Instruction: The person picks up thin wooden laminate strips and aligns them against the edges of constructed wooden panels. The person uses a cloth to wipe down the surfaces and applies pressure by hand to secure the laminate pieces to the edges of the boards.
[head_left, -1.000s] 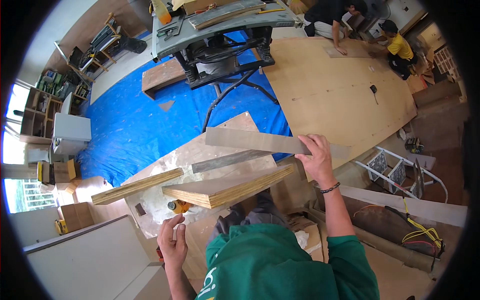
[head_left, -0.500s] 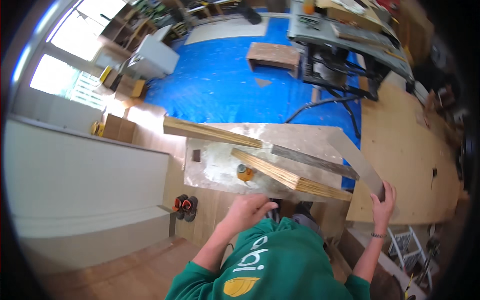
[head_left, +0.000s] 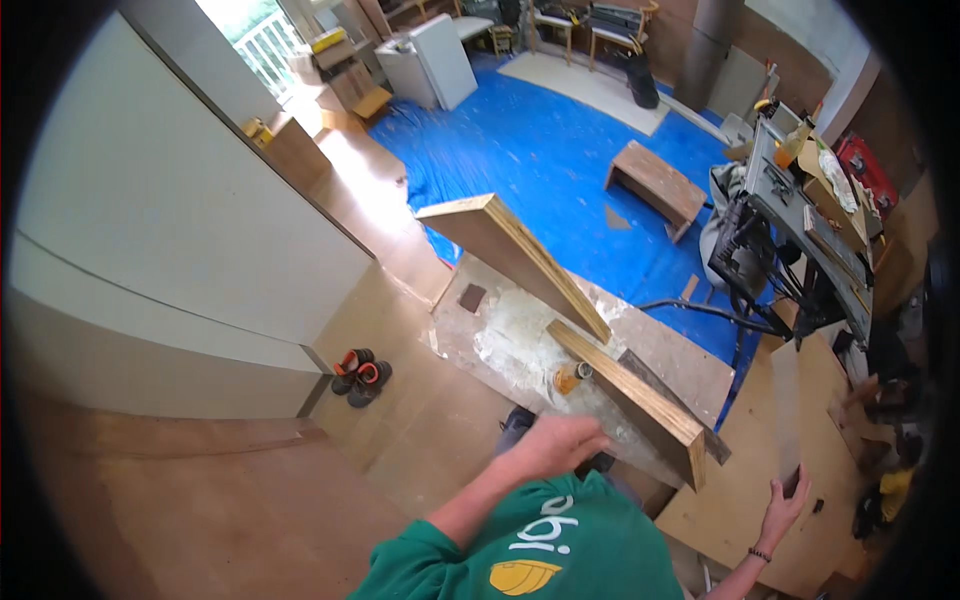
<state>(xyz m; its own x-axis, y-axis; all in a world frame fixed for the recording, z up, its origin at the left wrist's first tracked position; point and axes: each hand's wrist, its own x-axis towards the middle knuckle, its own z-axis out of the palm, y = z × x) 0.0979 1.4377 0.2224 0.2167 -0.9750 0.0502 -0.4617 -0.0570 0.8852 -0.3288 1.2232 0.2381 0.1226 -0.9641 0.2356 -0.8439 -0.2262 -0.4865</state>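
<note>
Head view: the pale strip [head_left: 788, 410], crosswise a second earlier, had swung lengthwise at the far right, well apart from the plywood boards [head_left: 640, 390]; the right hand [head_left: 782, 515] grasped its near end in the fingers, so it remained carried. The left hand [head_left: 565, 440] had its fingers slack, nothing visible in them. An orange bottle [head_left: 568, 380], contents unclear, was beside the boards; a cardboard box [head_left: 832, 210] on the surface [head_left: 815, 235] showed white crumpled material [head_left: 836, 176].

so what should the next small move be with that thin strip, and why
Probably bring the left hand over to steady the thin strip. The right hand grips it only near one end, with most of its length reaching out beyond the fingers, and the left hand, off to the other side, shows nothing in its grasp.
</note>
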